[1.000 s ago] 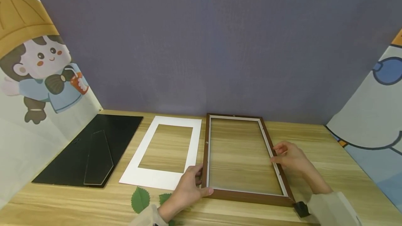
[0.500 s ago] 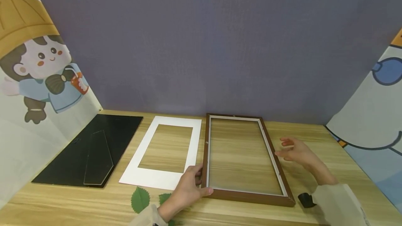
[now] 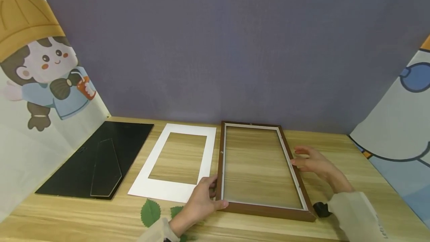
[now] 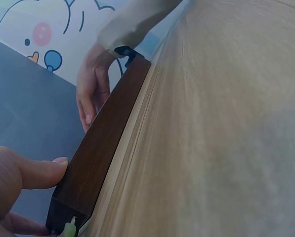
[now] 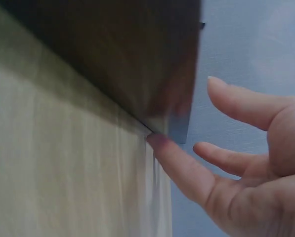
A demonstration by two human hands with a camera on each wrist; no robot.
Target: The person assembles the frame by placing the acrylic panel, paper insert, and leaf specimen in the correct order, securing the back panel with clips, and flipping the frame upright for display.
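A brown picture frame (image 3: 262, 211) with a pale inner lip lies on the wooden table. My left hand (image 3: 202, 199) grips its near left corner, thumb over the front rail and fingers along the left side. The left wrist view shows that thumb beside the dark rail (image 4: 107, 133) at the corner. Along the frame's right side is my right hand (image 3: 315, 163), its fingers loosely extended and thumb tip at the edge. From the right wrist, one fingertip of this hand (image 5: 246, 182) reaches the frame's lower edge, while thumb and another finger stand apart from it.
Left of the frame lies a white mat board (image 3: 159, 189) with a rectangular opening. Farther left is a black backing board (image 3: 74, 171) with a folded stand leg (image 3: 105, 174). Green leaves (image 3: 150, 213) show near the left wrist. A purple-grey wall (image 3: 218, 47) rises behind the table.
My right hand has come away from the frame's right rail, out to the right, then back in to its edge. My left hand has kept its grip on the corner.
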